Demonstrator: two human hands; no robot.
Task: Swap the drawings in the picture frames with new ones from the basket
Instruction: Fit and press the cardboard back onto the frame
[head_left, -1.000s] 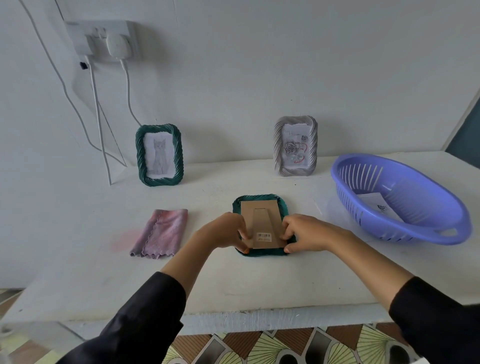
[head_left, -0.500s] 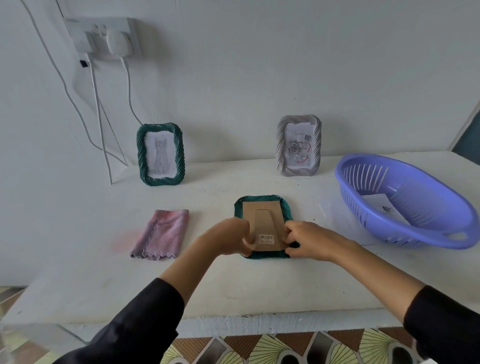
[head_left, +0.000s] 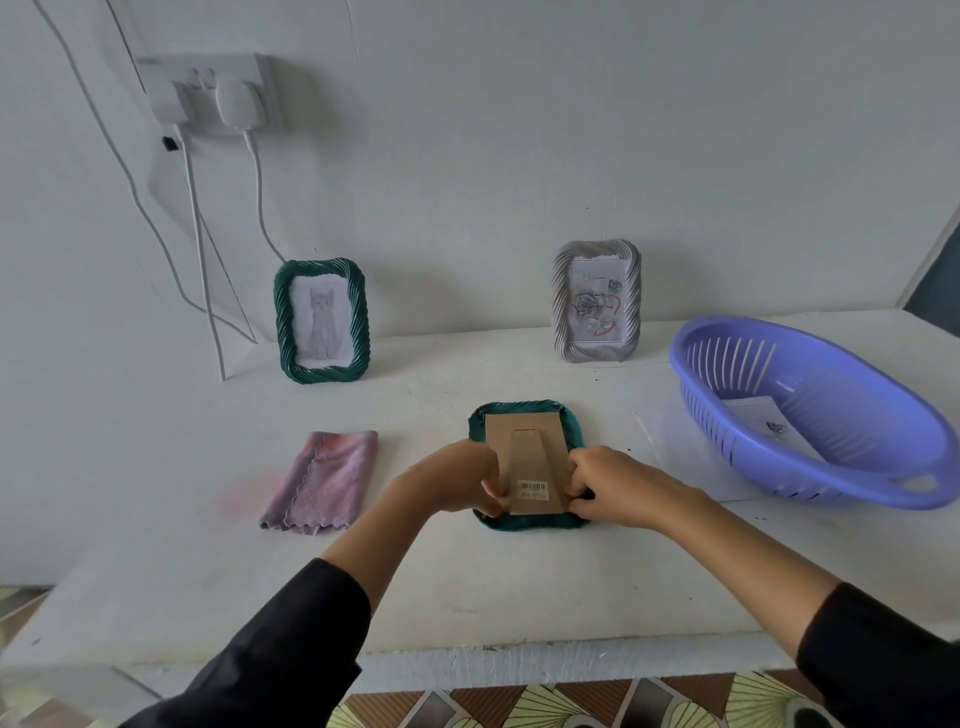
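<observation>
White table (head_left: 519, 582) under everything. Purple slotted basket (head_left: 862, 400) well to the right of the right fingers, sitting on the tabletop. One loose drawing sheet (head_left: 763, 423) lies inside it on the bottom.

Two frames stand upright by the wall, well beyond the fingers. The green frame (head_left: 282, 322), beyond-left, holds a cat drawing (head_left: 322, 325). The grey frame (head_left: 560, 306), beyond-right, holds a rose drawing (head_left: 596, 306).

Third frame, green face-down frame (head_left: 524, 407), lies flat on the table between the two hands. Its cardboard backing (head_left: 524, 431) faces up, stand flap folded flat.

Pink cloth (head_left: 322, 478) lies flat, left of the left fingers, apart from the frame.

Left hand (head_left: 452, 480): fingers curled together, pinching the backing's left edge near its lower corner. Right hand (head_left: 618, 480): fingers curled, pinching the backing's right edge at the same level. Fingertips partly hidden, so they may be catching the frame rim too. Barcode sticker (head_left: 533, 488) sits on the flap, right between the two sets of fingers.
</observation>
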